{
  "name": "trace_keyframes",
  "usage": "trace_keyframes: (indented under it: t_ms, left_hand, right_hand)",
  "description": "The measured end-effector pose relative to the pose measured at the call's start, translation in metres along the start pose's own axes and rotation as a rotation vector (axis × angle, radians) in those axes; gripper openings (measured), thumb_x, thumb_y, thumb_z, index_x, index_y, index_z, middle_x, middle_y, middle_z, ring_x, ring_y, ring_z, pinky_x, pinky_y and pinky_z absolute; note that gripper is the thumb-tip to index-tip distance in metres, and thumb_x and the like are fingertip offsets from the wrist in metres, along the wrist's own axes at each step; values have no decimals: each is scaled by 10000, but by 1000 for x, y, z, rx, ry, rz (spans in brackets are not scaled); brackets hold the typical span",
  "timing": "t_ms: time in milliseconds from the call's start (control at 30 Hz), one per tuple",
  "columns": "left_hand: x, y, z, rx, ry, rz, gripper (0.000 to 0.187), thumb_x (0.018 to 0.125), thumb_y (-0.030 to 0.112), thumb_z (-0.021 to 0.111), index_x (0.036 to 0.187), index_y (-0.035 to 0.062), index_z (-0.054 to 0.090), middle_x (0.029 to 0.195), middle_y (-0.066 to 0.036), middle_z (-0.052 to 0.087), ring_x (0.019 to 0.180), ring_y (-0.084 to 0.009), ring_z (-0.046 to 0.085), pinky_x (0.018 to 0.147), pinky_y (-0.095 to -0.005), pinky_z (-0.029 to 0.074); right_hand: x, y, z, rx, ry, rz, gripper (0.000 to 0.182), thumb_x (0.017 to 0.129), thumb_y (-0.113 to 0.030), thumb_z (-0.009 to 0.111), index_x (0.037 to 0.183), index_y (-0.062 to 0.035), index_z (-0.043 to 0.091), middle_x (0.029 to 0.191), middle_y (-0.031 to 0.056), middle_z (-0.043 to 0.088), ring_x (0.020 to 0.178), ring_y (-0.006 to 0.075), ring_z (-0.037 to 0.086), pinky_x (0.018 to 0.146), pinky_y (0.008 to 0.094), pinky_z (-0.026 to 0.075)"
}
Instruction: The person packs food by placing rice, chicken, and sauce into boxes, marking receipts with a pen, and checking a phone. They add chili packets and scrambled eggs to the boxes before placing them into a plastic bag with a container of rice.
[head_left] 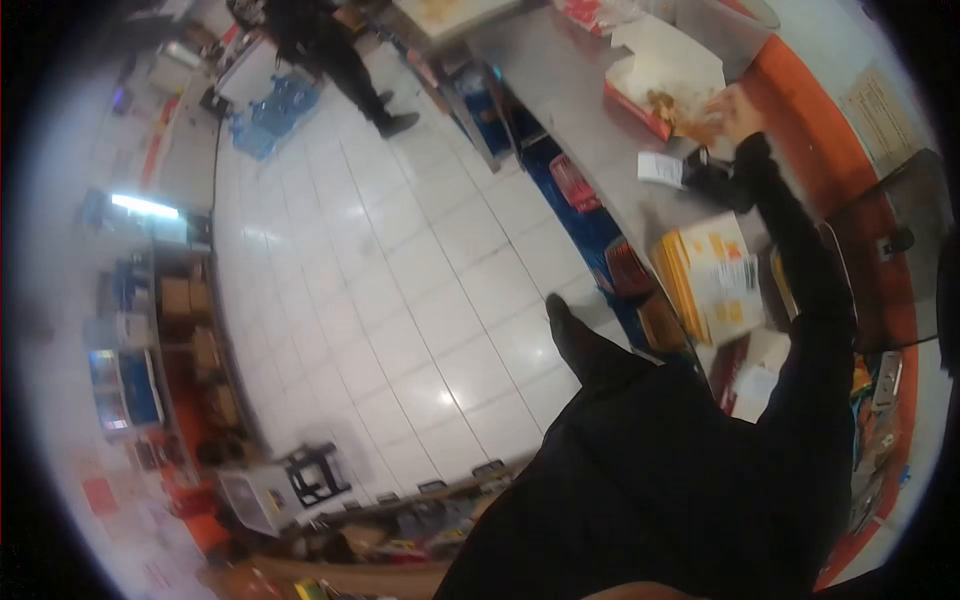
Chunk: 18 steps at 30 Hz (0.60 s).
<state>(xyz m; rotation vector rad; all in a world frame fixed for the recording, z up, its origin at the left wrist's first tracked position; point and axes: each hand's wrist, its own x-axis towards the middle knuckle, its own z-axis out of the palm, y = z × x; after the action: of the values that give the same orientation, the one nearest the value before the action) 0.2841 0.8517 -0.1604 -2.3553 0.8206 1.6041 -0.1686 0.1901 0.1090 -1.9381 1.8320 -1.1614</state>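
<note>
My right hand (738, 115), blurred, is at the upper right, at the end of a black sleeve. It is over the near side of an open white and red box (690, 65) with brown food (662, 102) inside. Motion smears its fingers, so whether they hold anything is unclear. Just below lie a black object (708, 172) and a white paper slip (660, 168). Closer to my body, a stack of yellow and white packages (712, 275) sits on the grey counter (625, 150). My left hand is out of view.
A person in dark clothes (335, 50) stands at the top, near blue plastic-wrapped items (275, 112). White floor tiles (400, 250) stretch left of the counter. Shelves with boxes (190, 295) line the far left. A black step stool (318, 472) stands at the lower left.
</note>
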Motion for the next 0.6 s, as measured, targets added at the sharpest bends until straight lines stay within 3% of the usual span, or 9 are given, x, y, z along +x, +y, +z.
trace_keyframes:
  t_ms: [33, 133, 233, 300, 400, 467, 500, 533, 600]
  left_hand:
    - [8, 16, -30, 10, 11, 4, 702, 663, 472, 510, 1195, 38, 361, 1162, -176, 431, 1065, -303, 423, 871, -397, 337]
    - [44, 74, -127, 72, 70, 69, 670, 679, 420, 531, 1192, 24, 359, 1153, -182, 438, 1059, -307, 428, 869, -386, 342]
    - [87, 140, -218, 169, 140, 189, 640, 695, 367, 553, 1190, 11, 358, 1144, -187, 445, 1053, -311, 433, 868, -374, 347]
    - [125, 209, -280, 229, 227, 328, 621, 705, 332, 567, 1188, 2, 357, 1139, -191, 450, 1049, -314, 436, 867, -367, 351]
    - [170, 380, -364, 171, 331, 575, 633, 725, 337, 587, 1191, -11, 338, 1168, -213, 412, 1095, -320, 395, 881, -366, 340]
    - [167, 511, -393, -93, 214, 756, 574, 767, 293, 549, 1216, 18, 322, 1220, -187, 367, 1116, -286, 377, 876, -342, 355]
    - [161, 572, -399, -331, 9, 603, 600, 776, 278, 540, 1252, 40, 263, 1249, -167, 330, 1132, -269, 354, 879, -367, 350]
    - [156, 621, -401, -430, -150, 651, 655, 784, 290, 534, 1286, 65, 177, 1267, -157, 304, 1144, -279, 332, 871, -405, 349]
    - [170, 690, -388, -649, -392, 696, 633, 789, 313, 530, 1258, 37, 207, 1225, -160, 333, 1113, -297, 350, 860, -431, 351]
  right_hand:
    - [18, 29, 36, 3, 10, 9, 78, 857, -164, 391, 887, -95, 412, 762, 94, 574, 613, 171, 592, 524, 290, 496]
    - [51, 16, 91, -80, 58, 119, 115, 821, -137, 447, 913, -79, 411, 797, 109, 574, 675, 191, 596, 569, 295, 490]
    - [63, 29, 107, -157, 65, 140, 216, 753, -146, 530, 932, -84, 427, 839, 121, 562, 700, 245, 579, 608, 323, 461]
    - [72, 34, 105, -129, 72, 146, 271, 712, -175, 574, 936, -97, 443, 852, 126, 554, 691, 289, 562, 623, 349, 439]
    - [75, 9, 70, 14, 30, 252, 375, 683, -133, 596, 1007, -76, 414, 932, 119, 525, 684, 234, 563, 594, 306, 450]
    - [77, 6, 51, -133, 55, 136, 388, 686, -131, 584, 1030, -82, 411, 933, 95, 519, 656, 185, 553, 571, 280, 452]
    - [85, 5, 39, -234, 62, 175, 366, 727, -129, 545, 1065, -84, 412, 968, 101, 515, 694, 177, 560, 586, 272, 457]
    - [91, -1, 24, -338, 69, 226, 347, 769, -126, 506, 1100, -86, 413, 1003, 107, 511, 733, 170, 567, 602, 264, 462]
    - [107, -49, -13, -485, 238, 323, 442, 656, -160, 648, 1039, -59, 453, 871, 133, 559, 683, 204, 568, 601, 284, 459]
